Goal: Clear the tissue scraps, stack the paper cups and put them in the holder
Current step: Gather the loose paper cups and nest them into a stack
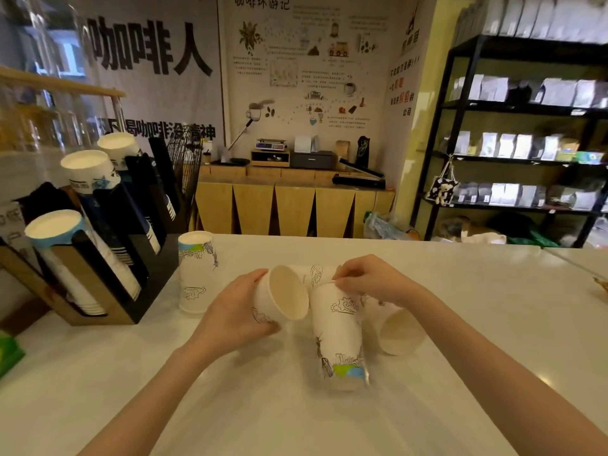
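White counter (460, 291), coffee-shop shelves (526, 126) behind. Left hand (237, 311) wrapped around a tilted paper cup (283, 294), mouth facing right. Right hand (368, 278) pinching the base rim of an upturned cup stack (339, 337). Another cup (398, 330) lying beside it. Holder (108, 258) at far left.

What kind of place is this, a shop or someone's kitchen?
Most likely a coffee shop: a cup holder loaded with stacked paper cups on the counter, coffee-themed wall posters, and shelves of bagged goods, probably coffee.

Dim, soft light; edges warped, perhaps blurred.
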